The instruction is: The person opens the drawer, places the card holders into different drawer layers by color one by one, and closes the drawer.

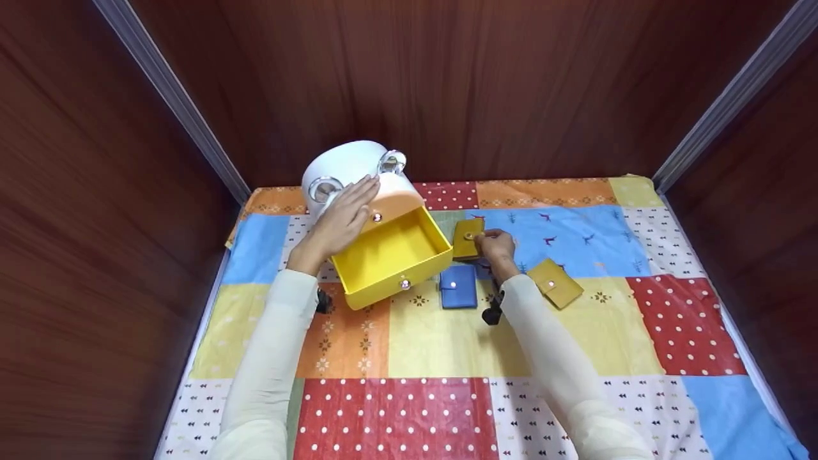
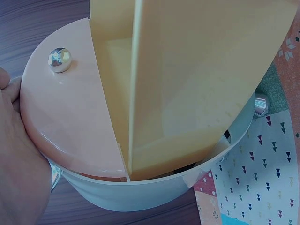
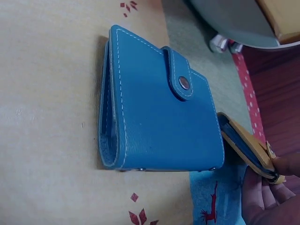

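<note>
My left hand [image 1: 344,220] lies with fairly straight fingers on the upper front of a white rounded drawer box [image 1: 342,163] with two eye-like domes. Its yellow lower drawer [image 1: 377,291] is pulled out and holds nothing visible; the peach upper drawer [image 2: 70,112] is closed. With thumb and fingers, my right hand [image 1: 498,248] pinches the edge of a mustard wallet [image 1: 465,231] beside the drawer. In the right wrist view, that wallet [image 3: 246,145] is tilted. Just nearer lies a blue snap wallet [image 1: 459,297], its flap fastened.
Another mustard wallet [image 1: 562,289] lies flat to the right of my right forearm. A patchwork-print cloth [image 1: 441,409] covers the table. Brown wood-grain panels [image 1: 511,83] stand at the back and both sides, with the box close to the back one.
</note>
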A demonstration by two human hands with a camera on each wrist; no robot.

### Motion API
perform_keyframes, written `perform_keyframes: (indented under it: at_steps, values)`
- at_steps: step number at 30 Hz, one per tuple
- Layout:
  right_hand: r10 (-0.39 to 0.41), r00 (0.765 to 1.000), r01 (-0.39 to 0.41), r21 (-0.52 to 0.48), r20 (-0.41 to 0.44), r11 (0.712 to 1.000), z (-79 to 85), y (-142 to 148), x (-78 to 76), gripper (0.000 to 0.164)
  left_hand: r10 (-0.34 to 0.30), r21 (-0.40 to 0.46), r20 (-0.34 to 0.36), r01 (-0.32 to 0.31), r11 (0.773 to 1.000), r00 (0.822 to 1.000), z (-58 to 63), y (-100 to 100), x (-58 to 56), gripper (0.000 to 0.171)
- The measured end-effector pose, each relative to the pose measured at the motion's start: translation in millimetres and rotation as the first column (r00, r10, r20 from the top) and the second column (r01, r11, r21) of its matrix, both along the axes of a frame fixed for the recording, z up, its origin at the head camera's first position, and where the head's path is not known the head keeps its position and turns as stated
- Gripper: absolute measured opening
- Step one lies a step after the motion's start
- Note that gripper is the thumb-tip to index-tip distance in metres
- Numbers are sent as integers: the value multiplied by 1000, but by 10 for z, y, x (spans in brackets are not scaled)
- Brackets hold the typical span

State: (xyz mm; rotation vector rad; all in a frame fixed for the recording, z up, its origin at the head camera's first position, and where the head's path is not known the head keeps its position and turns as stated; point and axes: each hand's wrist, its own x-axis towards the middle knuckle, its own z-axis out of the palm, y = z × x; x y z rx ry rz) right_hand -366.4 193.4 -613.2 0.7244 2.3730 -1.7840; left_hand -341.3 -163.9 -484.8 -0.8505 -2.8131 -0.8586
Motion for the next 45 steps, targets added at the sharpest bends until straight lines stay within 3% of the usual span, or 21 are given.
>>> perform_keyframes:
  at_steps: [8, 23, 45]
  values:
    - [20, 999, -21, -20, -42, 1000, 65, 75, 51, 31, 5, 3, 6, -5, 1000, 1000, -9, 4, 8, 54]
    - [64, 984, -81, -101, -164, 992, 337, 140, 159, 29, -3, -5, -3, 3, 1000, 1000, -3, -9, -10, 54]
    - [127, 973, -155, -137, -194, 978, 752, 46, 325, 42, 4, 4, 3, -4, 1000, 1000, -6, -14, 4, 54]
